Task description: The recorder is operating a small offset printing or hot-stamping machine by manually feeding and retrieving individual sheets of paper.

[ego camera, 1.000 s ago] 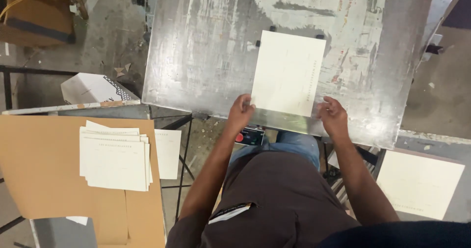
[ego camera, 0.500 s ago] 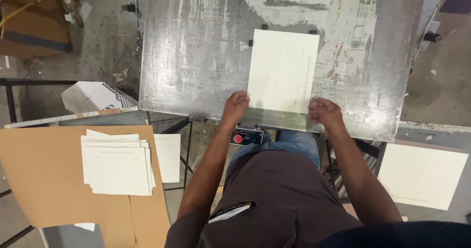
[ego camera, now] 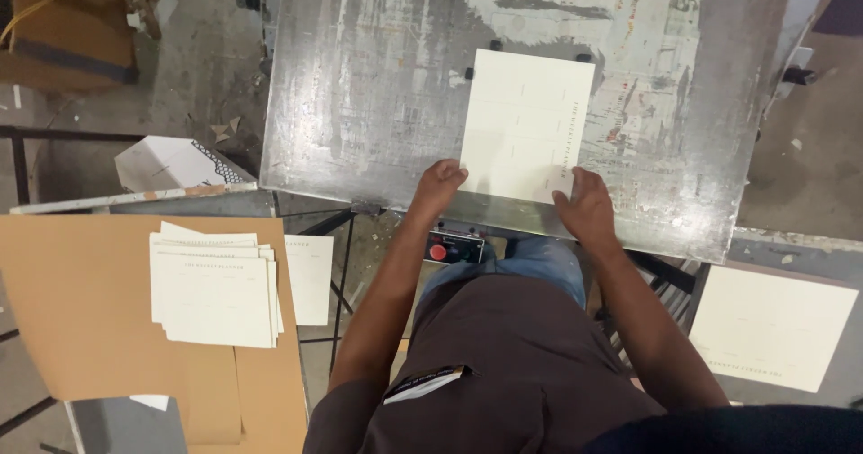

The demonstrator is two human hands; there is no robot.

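Note:
A cream printed sheet (ego camera: 526,121) lies flat on the worn metal plate (ego camera: 378,85) in front of me. My left hand (ego camera: 439,187) rests on the sheet's near left corner with its fingers curled. My right hand (ego camera: 584,209) presses on the near right corner, fingers spread over the plate's front edge. Both hands touch the sheet; neither lifts it. The sheet's far edge sits against two small dark stops (ego camera: 494,46).
A stack of the same cream sheets (ego camera: 214,283) lies on brown cardboard (ego camera: 72,310) at my left. Another cream sheet (ego camera: 771,326) lies at my right. A control box with a red button (ego camera: 438,252) sits under the plate's edge. A white box (ego camera: 171,163) lies on the floor.
The sheet has slid slightly farther onto the plate toward the stops, and both hands have followed its near corners. The view has shifted a little.

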